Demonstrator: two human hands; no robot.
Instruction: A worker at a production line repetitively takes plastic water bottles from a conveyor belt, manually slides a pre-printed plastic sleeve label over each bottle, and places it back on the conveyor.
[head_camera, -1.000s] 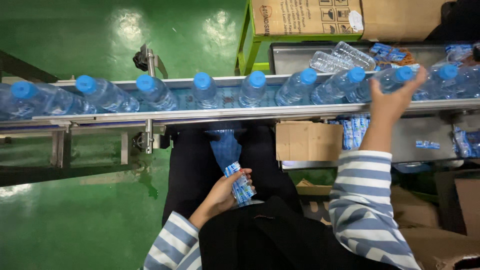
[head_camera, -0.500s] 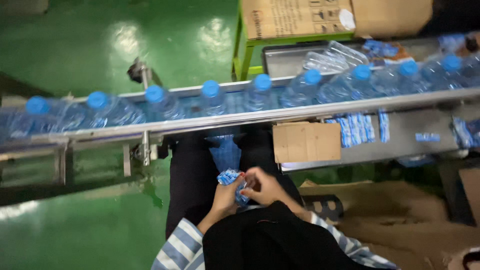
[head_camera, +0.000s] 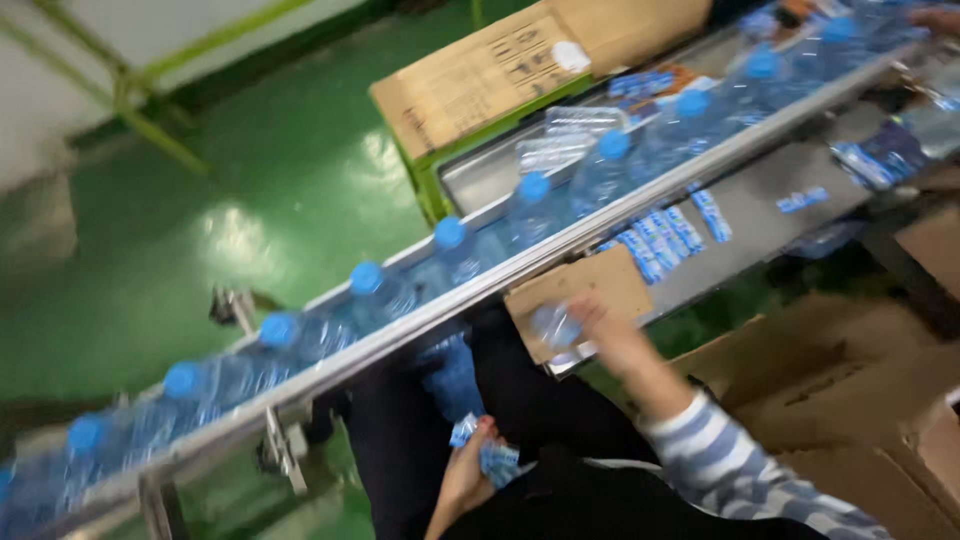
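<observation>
My left hand (head_camera: 468, 470) rests on my lap, closed around a bunch of blue-and-white label sleeves (head_camera: 492, 458). My right hand (head_camera: 608, 338) is raised just below the conveyor rail (head_camera: 420, 325), gripping one blurred label sleeve (head_camera: 556, 325) in front of a piece of cardboard (head_camera: 580, 290). A row of clear water bottles with blue caps (head_camera: 450, 240) rides along the conveyor, running from lower left to upper right. The picture is tilted and motion-blurred.
A grey tray (head_camera: 740, 215) beside the belt holds several loose label sleeves. Behind the conveyor stand a cardboard box (head_camera: 480, 70) on a green frame and a steel bin with empty bottles (head_camera: 570, 135). Brown cartons (head_camera: 860, 390) sit at lower right. The floor is green.
My right hand left my lap and rose toward the conveyor with a label sleeve. My left hand stayed on my lap. The view tilted and swung left.
</observation>
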